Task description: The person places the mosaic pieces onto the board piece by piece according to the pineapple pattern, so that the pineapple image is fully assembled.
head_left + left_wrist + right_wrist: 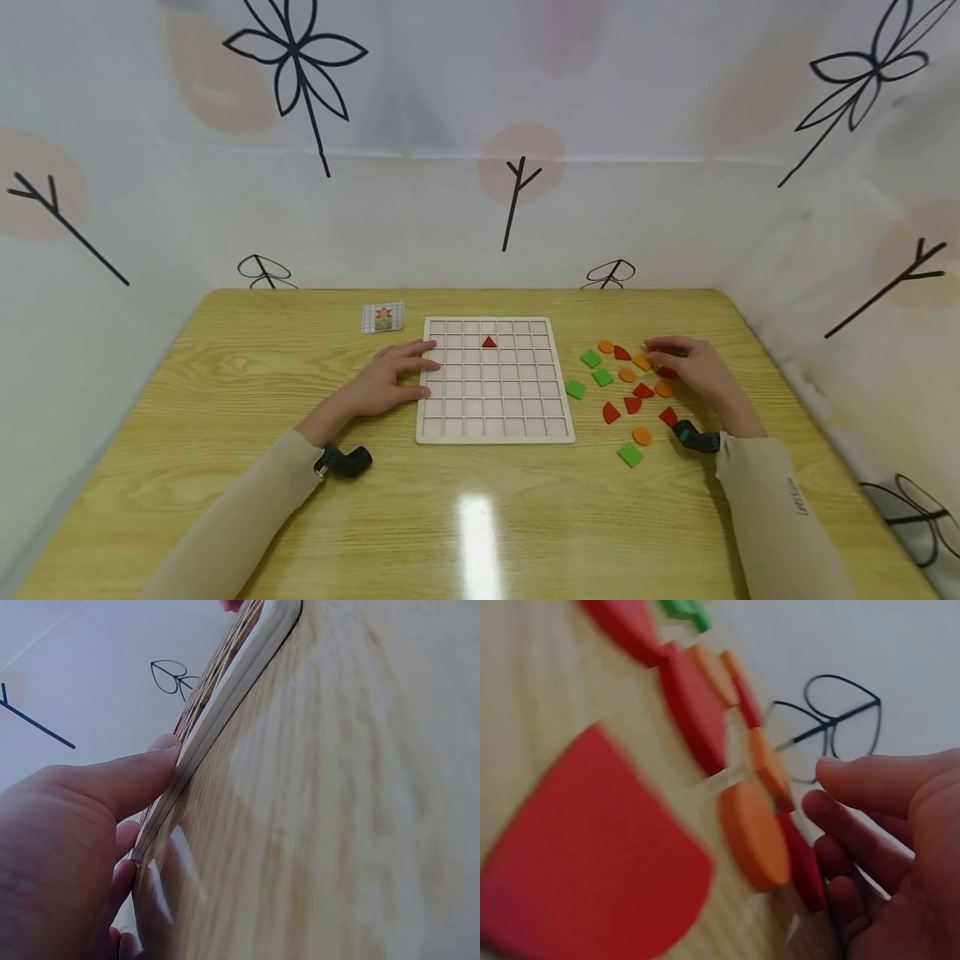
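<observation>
My left hand [386, 380] rests its spread fingertips on the left edge of a pale square grid board [495, 441]. In the left wrist view, the thumb [150, 776] lies along the board's side. One red triangle [489, 342] sits in a cell near the board's top. To the right, my right hand [697, 373] hovers over scattered flat pieces, its fingers loosely bent and nothing between them. Closest to its fingertips are a red piece [802, 862], partly hidden by the hand in the head view, and an orange piece [770, 769]. A red quarter-circle piece [600, 862] lies nearer the wrist.
Green squares [602, 377], orange discs [641, 436] and red quarter-circles [611, 412] are spread over the wooden table [315, 533] right of the board. A small printed card [383, 317] lies beyond the left hand. A patterned cloth [420, 217] hangs behind the table.
</observation>
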`<state>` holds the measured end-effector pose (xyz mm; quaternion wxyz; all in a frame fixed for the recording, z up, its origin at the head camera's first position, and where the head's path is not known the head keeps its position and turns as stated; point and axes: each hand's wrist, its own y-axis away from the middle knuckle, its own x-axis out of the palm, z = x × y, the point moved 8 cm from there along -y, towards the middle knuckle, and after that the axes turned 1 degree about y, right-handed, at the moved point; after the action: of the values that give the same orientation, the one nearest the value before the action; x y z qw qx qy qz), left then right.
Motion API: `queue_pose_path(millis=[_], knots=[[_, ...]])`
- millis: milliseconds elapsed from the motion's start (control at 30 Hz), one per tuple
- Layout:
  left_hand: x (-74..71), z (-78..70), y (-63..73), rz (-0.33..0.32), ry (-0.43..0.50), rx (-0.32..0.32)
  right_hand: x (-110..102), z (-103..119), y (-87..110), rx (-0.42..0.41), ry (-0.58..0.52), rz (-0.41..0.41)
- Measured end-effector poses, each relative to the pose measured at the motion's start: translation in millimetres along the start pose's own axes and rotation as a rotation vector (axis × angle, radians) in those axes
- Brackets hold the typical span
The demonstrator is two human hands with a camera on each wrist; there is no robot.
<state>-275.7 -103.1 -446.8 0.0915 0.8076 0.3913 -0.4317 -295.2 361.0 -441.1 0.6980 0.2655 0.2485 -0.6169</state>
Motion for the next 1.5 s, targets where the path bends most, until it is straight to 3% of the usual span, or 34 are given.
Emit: queue_pose_path(millis=[500,733,1200,1333,1500], knots=[[-0.7,3.8,1.4,0.003,0.011,-0.016,11,5,-6.7,-0.007,0.012,0.137],[-0.9,4.3,2.4,-0.005,0.01,-0.011,11,4,-8.9,0.013,0.027,0.122],[-2.1,-2.4,0.7,-0.007,0.025,0.009,-2,-5,-5.0,0.06,-0.065,0.034],[-0.8,-2.1,0.7,-0.007,0.018,0.009,-4,7,-2.6,0.044,-0.084,-0.006],[-0.8,-2.6,1.2,-0.018,0.011,0.028,6,37,-7.2,-0.022,-0.102,-0.04]])
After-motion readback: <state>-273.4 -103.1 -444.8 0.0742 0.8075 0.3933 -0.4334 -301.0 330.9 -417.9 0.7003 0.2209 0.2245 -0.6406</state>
